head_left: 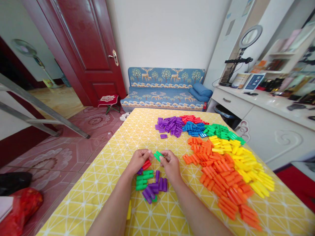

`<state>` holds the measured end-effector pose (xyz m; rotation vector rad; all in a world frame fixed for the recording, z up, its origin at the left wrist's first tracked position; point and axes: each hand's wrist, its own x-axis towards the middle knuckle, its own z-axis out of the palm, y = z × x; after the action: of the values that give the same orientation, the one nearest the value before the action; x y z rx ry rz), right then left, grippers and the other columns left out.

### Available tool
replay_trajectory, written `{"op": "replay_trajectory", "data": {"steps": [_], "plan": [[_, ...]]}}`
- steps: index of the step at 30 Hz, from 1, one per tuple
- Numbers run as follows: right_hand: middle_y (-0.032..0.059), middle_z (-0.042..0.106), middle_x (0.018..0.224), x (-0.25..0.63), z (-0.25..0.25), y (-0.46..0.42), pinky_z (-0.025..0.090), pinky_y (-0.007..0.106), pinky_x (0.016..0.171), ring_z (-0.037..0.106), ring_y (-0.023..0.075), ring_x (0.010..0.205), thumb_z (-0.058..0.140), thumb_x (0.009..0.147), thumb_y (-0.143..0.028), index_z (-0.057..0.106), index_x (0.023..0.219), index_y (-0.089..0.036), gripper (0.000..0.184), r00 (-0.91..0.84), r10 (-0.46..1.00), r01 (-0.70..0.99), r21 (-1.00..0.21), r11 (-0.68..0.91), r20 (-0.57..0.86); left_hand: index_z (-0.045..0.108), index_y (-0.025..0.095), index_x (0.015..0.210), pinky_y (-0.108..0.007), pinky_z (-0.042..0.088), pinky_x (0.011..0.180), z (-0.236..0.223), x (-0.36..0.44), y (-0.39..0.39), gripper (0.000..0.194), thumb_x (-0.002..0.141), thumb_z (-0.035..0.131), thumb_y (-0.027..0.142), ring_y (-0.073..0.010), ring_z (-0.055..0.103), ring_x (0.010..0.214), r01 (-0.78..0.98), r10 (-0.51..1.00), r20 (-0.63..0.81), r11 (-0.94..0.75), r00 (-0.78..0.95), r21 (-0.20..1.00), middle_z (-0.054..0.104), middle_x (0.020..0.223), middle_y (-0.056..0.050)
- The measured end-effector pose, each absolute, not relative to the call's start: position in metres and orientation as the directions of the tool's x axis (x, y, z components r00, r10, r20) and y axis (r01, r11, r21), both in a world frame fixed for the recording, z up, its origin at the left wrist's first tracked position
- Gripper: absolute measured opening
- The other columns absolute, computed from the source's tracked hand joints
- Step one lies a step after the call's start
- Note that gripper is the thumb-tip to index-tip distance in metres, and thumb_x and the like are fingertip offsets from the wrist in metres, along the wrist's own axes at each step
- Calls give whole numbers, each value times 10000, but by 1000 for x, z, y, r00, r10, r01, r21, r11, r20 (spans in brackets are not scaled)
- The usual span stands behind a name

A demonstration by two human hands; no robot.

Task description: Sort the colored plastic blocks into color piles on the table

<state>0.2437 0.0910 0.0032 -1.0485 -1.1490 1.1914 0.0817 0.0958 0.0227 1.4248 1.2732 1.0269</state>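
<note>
Between finger and thumb my right hand (171,164) pinches a small green plastic tube piece (157,156), which looks like two short tubes side by side. My left hand (139,160) is closed just left of it, thumb against fingers; whether anything is in that pinch is hidden. Red tube pieces (147,164) lie on the table beside my left fingers. Closer to me are several green tube pieces (141,180) in a stack-like group and loose purple tube pieces (154,188). A yellow piece (129,210) is partly covered by my left forearm.
Colour-sorted heaps lie on the yellow patterned table (105,183): purple (172,125), red (192,119), blue (194,128), green (219,131), yellow (241,157) and orange (221,173). Behind the table stands a blue sofa (164,90). A white dresser (265,131) is at right.
</note>
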Motion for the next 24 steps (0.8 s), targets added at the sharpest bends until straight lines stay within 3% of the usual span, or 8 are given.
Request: {"op": "replay_trajectory", "data": {"steps": [5,11,15,16,20,24], "plan": [[31,676,841,244,2,90,517,268,538,620,157,655,695,698,-370,629,922,-195,292,91,994,-233,-969,78,58,660,139,660,-211,294,450,23,82,97,445,799,576,553,-98,414,460,218,996,1,-20,87,976,557,538,2],[32,679,777,283,33,116,529,298,541,618,152,606,742,647,-415,642,886,-173,355,115,990,-219,-970,102,78,670,142,670,-207,306,436,20,82,98,431,789,599,550,-89,416,448,214,998,-17,3,64,977,584,558,-1],[40,686,800,367,69,173,548,330,587,643,169,640,736,652,-406,650,920,-169,368,301,919,90,-967,240,256,662,145,663,-203,301,425,21,82,97,428,776,614,556,-82,409,440,186,997,-39,27,62,982,570,544,7],[36,682,769,393,77,188,548,326,582,639,165,616,734,655,-395,656,904,-165,347,385,880,223,-953,205,279,665,145,671,-203,302,424,21,82,97,427,773,617,557,-82,409,440,184,997,-43,31,60,982,570,544,7],[93,657,704,494,91,230,506,342,551,598,160,536,687,711,-266,647,870,-99,234,595,747,368,-927,75,297,672,143,687,-205,304,416,22,84,97,426,767,620,559,-81,395,427,181,997,-58,47,53,982,552,518,14],[146,644,635,565,85,237,449,367,530,579,160,486,610,765,-180,658,776,-77,114,635,654,540,-841,4,411,668,140,693,-199,288,404,22,83,98,430,770,618,560,-76,382,417,179,996,-69,58,56,982,535,500,22]]}}
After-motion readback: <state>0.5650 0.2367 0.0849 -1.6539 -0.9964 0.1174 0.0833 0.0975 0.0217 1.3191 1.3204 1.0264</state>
